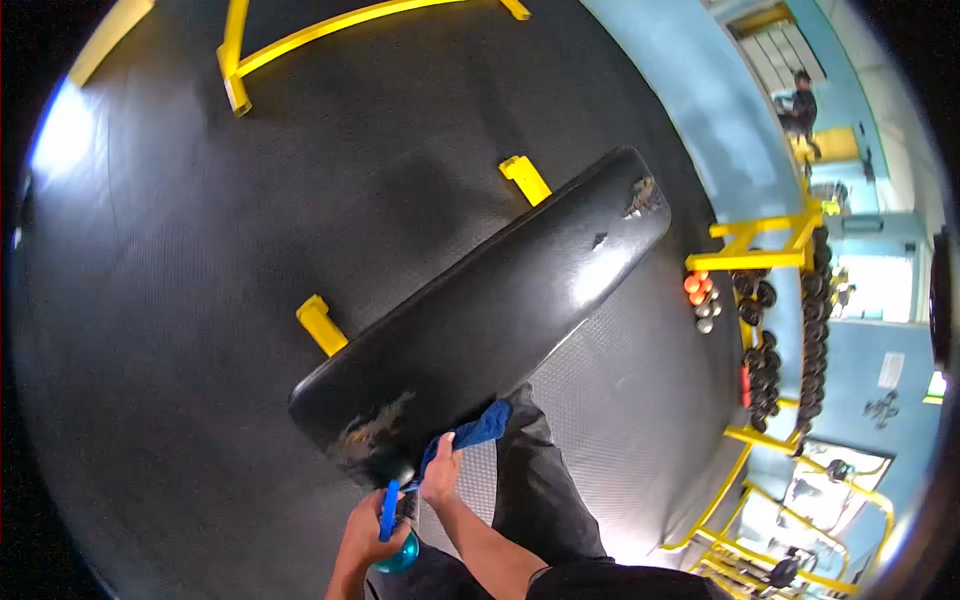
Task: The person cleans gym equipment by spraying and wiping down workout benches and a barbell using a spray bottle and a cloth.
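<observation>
My left hand is closed around a spray bottle with a blue top and a teal lower part. In my right hand is a bunched dark blue cloth, one end hanging out toward my leg. Both hands are close together at the near end of a black padded bench. Its cover is worn through in a brown patch by my hands and in another at the far end. Whether the cloth touches the pad I cannot tell.
Yellow bench feet stick out on the pad's far side. A yellow frame stands on the black rubber floor. Dumbbells fill a rack on the right, beside orange and grey weights. A person is in the background.
</observation>
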Available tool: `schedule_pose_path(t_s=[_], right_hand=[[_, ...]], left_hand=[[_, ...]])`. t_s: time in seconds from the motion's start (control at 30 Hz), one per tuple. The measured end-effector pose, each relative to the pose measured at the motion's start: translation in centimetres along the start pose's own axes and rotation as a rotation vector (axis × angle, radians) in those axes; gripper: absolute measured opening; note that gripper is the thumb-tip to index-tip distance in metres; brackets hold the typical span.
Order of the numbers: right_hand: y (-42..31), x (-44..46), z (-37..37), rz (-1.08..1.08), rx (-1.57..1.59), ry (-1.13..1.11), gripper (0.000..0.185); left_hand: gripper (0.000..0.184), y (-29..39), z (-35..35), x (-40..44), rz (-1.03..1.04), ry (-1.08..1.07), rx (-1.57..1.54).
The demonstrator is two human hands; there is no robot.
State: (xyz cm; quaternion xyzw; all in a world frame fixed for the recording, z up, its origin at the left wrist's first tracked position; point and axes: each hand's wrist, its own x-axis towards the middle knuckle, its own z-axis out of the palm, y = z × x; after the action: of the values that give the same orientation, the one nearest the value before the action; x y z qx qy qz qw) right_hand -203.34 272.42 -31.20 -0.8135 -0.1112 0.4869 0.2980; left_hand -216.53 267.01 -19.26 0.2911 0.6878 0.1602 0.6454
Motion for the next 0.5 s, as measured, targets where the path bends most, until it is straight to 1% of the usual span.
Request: schedule_pose_path(t_s=[0.03,0.1,0.13,0.17,0.23,0.27,0.3,0.33,0.37,0.4,0.43,0.47,0.5], right_hand=[[-1.1,2.2,-0.3,0.019,0.033,0.003,0.070],[-3.9,7.0,-1.1,-0.051,0.143,-0.027,0.065],[-5.8,9.4,-1.7,-0.158,0.126,0.019,0.059],[-7.6,12.1,-2.8,-0.126,0.148,0.045,0.059],[-10.8,17.6,-4.9,-0.183,0.034,-0.064,0.052],[-12.7,20.9,-5.2,-0.250,0.007,-0.034,0.045],[-15.9,23.8,-5.6,-0.320,-0.026,-0.007,0.039],[-18.8,26.2,-7.2,-0.609,-0.245,-0.012,0.032],[-20.9,29.6,-8.1,-0.896,-0.403,0.053,0.033],[-24.2,32.2,-8.7,-0.700,-0.336,0.039,0.031],[-26.3,35.2,-9.3,-0.843,-0.400,0.097,0.027],[-31.9,36.4,-9.4,-0.490,0.036,0.063,0.031],[-33.7,39.4,-9.7,-0.585,0.053,0.109,0.038]], left_hand=[[0.047,1.6,0.6,1.2,0.001,-0.004,0.038],[0.047,5.5,2.6,4.0,-0.034,-0.006,0.082],[0.049,7.7,3.7,5.5,-0.023,-0.020,0.094],[0.049,9.9,5.2,7.2,-0.036,-0.044,0.132],[0.047,14.4,8.1,10.2,-0.049,-0.133,0.160],[0.047,16.7,9.8,12.0,-0.002,-0.172,0.117],[0.047,19.0,11.5,14.1,-0.004,-0.175,0.144],[0.047,21.3,13.3,16.2,0.111,-0.197,0.176],[0.047,23.8,15.0,18.1,0.226,-0.225,0.206],[0.045,26.7,16.7,20.1,0.261,-0.240,0.220],[0.045,29.3,18.2,21.7,0.260,-0.255,0.244],[0.044,31.5,19.6,23.5,0.303,-0.272,0.265],[0.043,33.7,20.9,25.0,0.342,-0.284,0.281]])
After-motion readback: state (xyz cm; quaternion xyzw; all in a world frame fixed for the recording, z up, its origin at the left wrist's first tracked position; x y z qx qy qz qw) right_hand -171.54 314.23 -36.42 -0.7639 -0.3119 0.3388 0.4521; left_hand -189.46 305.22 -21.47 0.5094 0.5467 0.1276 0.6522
